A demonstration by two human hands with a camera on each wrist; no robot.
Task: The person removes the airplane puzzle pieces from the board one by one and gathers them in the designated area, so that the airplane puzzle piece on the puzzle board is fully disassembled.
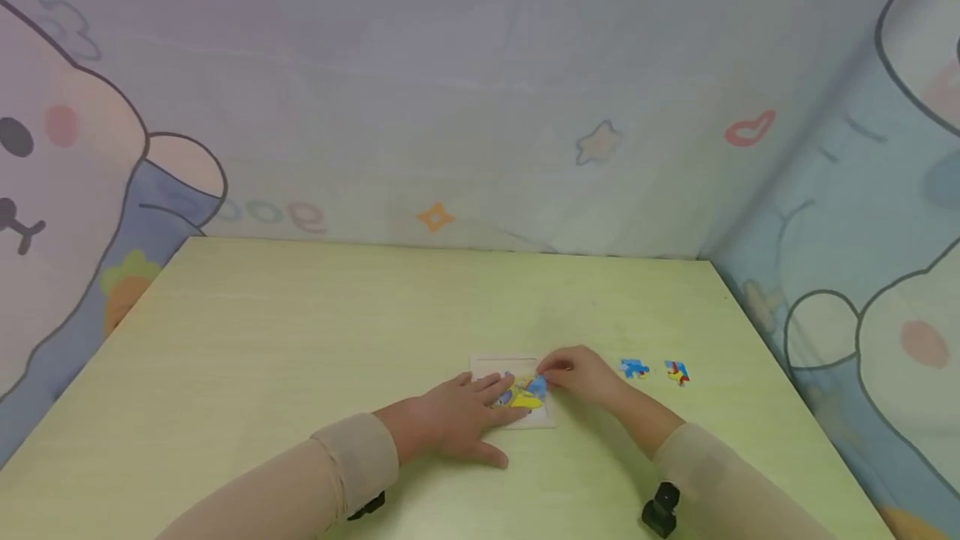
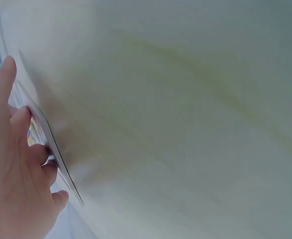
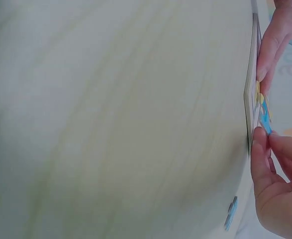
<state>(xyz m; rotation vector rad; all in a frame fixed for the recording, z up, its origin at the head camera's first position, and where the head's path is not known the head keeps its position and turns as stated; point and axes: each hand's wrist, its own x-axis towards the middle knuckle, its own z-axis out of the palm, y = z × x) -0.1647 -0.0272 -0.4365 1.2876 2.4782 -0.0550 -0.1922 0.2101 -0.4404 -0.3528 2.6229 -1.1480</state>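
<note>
A small white-framed jigsaw puzzle board (image 1: 487,362), partly filled with yellow and blue pieces, lies on the table. My left hand (image 1: 461,417) rests on it from the left with fingers spread, covering part of the picture. At the board's right side, my right hand (image 1: 581,375) pinches a blue puzzle piece (image 3: 265,119) between thumb and fingertips. In the right wrist view that piece stands tilted up against the board, beside the left fingertips. The left wrist view catches the board's edge (image 2: 51,137) under the left fingers.
Two loose puzzle pieces, one mostly blue (image 1: 633,369) and one blue, red and yellow (image 1: 677,372), lie to the right of the right hand. The pale wooden table (image 1: 337,315) ends at a cartoon-printed cloth backdrop (image 1: 450,107) behind and at both sides.
</note>
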